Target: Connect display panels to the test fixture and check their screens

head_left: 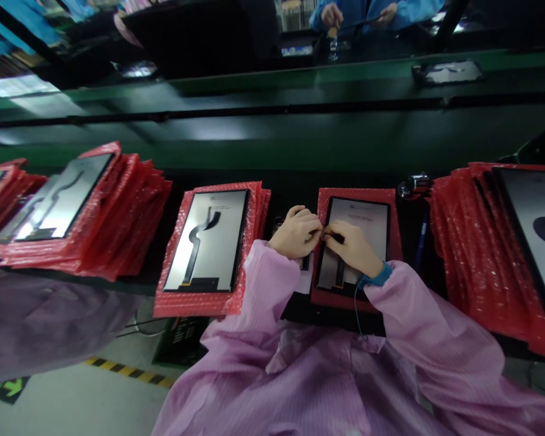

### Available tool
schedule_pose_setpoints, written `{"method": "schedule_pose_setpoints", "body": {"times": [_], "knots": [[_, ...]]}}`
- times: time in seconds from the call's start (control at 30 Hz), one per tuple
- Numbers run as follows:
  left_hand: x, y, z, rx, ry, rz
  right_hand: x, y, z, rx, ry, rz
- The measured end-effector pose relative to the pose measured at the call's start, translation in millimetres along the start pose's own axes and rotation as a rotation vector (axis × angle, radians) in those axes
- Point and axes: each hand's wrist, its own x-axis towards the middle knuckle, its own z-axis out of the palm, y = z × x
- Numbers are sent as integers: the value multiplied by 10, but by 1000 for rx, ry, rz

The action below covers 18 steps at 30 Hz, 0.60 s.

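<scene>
In front of me a display panel [367, 213] lies face down on a red bubble-wrap bag [323, 301], its silvery back up and a dark flex cable [340, 272] partly under my hand. My left hand [298, 233] is closed at the panel's left edge, fingertips pinched. Meeting it there is my right hand [352, 245], closed too, over the panel, with a blue strap [381, 275] at the wrist. Whatever sits between the fingertips is too small to make out. A second panel [222, 242] with a curved cable rests on red bubble wrap to the left.
Stacks of red bubble-wrap bags with panels stand at the far left [131, 212] and right [458, 254]. A blue pen [421, 239] and a shiny metal object [414, 184] lie beside the right stack. Behind runs a green ledge [254, 151]; a co-worker's hands [332, 15] show beyond.
</scene>
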Motion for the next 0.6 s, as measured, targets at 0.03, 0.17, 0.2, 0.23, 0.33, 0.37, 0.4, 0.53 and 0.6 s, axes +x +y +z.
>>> {"method": "schedule_pose_setpoints", "body": {"times": [0.03,0.17,0.2,0.23,0.33,0.37,0.4,0.53,0.6], "knots": [[2,0,8,7,4,1,-2,6,-2,-1,-4,-1],[5,8,21,18,8,4,-5,14,0,0,-21,-2],[3,8,21,17,6,1,-5,11,-2,4,-28,-3],[1,7,19,14,5,-3,-5,6,-10,8,-35,-4],[-4,-16,3,-22,55,-18,-7,-3,-75,36,-64,-6],[-4,-27,-4,-42,104,-39,-7,2,-114,64,-83,3],[-3,-37,-10,-63,181,-77,-6,15,-161,108,-104,18],[-12,-4,-10,-84,749,-388,15,159,-386,244,19,118],[-47,90,15,-73,987,-458,28,287,-494,66,231,195]]}}
